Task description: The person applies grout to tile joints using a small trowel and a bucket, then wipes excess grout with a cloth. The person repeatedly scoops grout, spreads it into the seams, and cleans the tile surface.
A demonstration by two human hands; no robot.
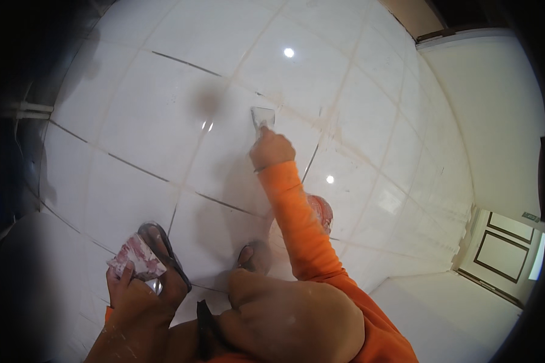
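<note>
My right hand [272, 149] is closed around the handle of a putty knife [263, 116], its wide flat blade against the white tiled floor [224, 145] near a joint. An orange sleeve covers that arm. Low at the left, my left hand [125, 284] grips a flat, squarish piece [138, 257] smeared pink and white; what it is made of I cannot make out. Some joints between the tiles look dark, others are filled pale beige, with beige smears beside them. A reddish round container [321, 212] is partly hidden behind my right forearm.
My sandalled left foot [163, 254] stands by the left hand, my right foot [252, 257] below the right forearm. A pale wall [490, 115] rises at the right, with a cream panelled door [502, 248] further down. White pipes [33, 111] show at the far left.
</note>
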